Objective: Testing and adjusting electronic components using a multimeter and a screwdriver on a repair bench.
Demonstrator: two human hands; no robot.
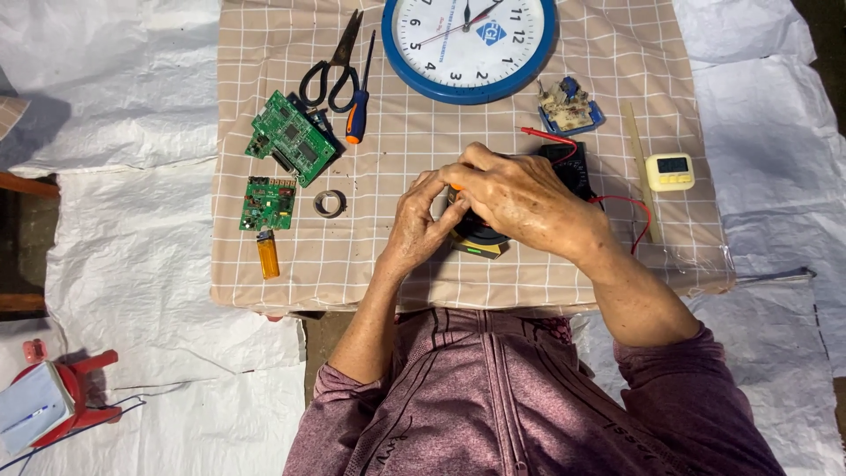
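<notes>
Both my hands meet over a black and yellow multimeter (pixel 480 240) on the checked cloth of a small table (pixel 370 264). My left hand (pixel 416 225) grips its left side. My right hand (pixel 520 198) covers the top of the multimeter, fingers curled over it near an orange part at the fingertips. Red test leads (pixel 627 204) run out from under my right hand. Most of the meter is hidden by the hands.
A blue-rimmed wall clock (pixel 469 44) lies at the back. Left of the hands are scissors (pixel 333 66), a screwdriver (pixel 359 110), two green circuit boards (pixel 291 137), a tape roll (pixel 330 204) and an orange lighter (pixel 268 255). To the right lie a small board (pixel 568 106), a stick and a yellow timer (pixel 670 172).
</notes>
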